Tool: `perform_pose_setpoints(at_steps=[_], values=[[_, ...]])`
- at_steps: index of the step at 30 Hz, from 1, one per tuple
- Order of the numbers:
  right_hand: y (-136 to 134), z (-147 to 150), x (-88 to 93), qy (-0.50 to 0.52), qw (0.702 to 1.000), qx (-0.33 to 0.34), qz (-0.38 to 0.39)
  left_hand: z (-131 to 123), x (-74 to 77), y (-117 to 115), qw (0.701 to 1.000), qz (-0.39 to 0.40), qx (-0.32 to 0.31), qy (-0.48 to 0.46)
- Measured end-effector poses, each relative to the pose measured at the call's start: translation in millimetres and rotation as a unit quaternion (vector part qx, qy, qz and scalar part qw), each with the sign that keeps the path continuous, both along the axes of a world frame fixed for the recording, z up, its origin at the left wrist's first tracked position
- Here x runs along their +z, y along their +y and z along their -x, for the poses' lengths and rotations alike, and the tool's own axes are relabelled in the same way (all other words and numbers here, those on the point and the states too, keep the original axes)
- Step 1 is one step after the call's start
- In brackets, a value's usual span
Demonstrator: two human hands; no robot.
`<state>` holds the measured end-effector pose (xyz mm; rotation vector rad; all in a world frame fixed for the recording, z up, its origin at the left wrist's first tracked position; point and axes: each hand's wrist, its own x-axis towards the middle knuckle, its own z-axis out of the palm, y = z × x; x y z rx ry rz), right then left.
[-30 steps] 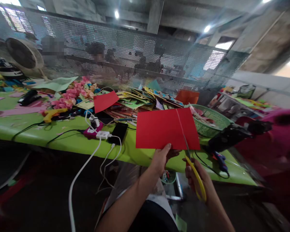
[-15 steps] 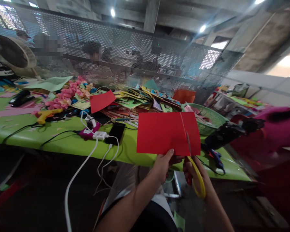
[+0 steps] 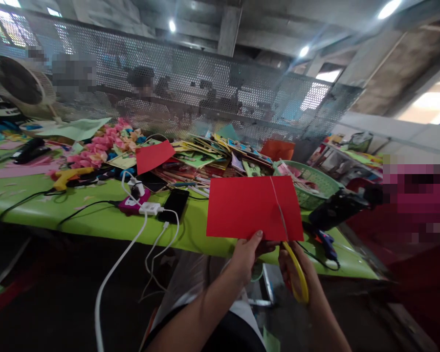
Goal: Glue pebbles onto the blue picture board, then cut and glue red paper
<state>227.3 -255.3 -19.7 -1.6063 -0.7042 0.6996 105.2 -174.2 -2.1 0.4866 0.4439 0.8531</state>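
Note:
A sheet of red paper (image 3: 242, 208) is held up over the front of the green table. My left hand (image 3: 247, 254) pinches its lower edge, thumb on the near face and fingers behind. My right hand (image 3: 297, 266) is closed round a pair of scissors with a yellow handle (image 3: 297, 276). The scissors meet the lower edge of the sheet, right of my left hand; their blades are mostly hidden. A pale, slightly curved line (image 3: 278, 205) runs down the right part of the sheet to the scissors. Whether it is a slit or a mark, I cannot tell.
On the green table (image 3: 106, 225) are a black phone (image 3: 174, 205), a purple power strip (image 3: 134, 201) with white cables, a yellow glue gun (image 3: 71, 177), piled cards (image 3: 205, 154), pink paper flowers (image 3: 99, 146) and a green basket (image 3: 315, 181). A perforated screen stands behind.
The scissor blade that showed across the lower part of the red paper is now mostly out of sight. Paper and hands sit slightly lower in view.

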Motion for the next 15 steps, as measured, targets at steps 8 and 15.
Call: perform_pose_setpoints(at_steps=[8,15], values=[[-9,1,7.1,0.027,0.999,0.030,0.004,2,-1.3,-1,1.000,-0.012,0.003,0.020],[-10,-4,8.7,0.022,0.997,0.058,-0.036,4,1.4,-4,0.999,-0.021,0.004,0.037]])
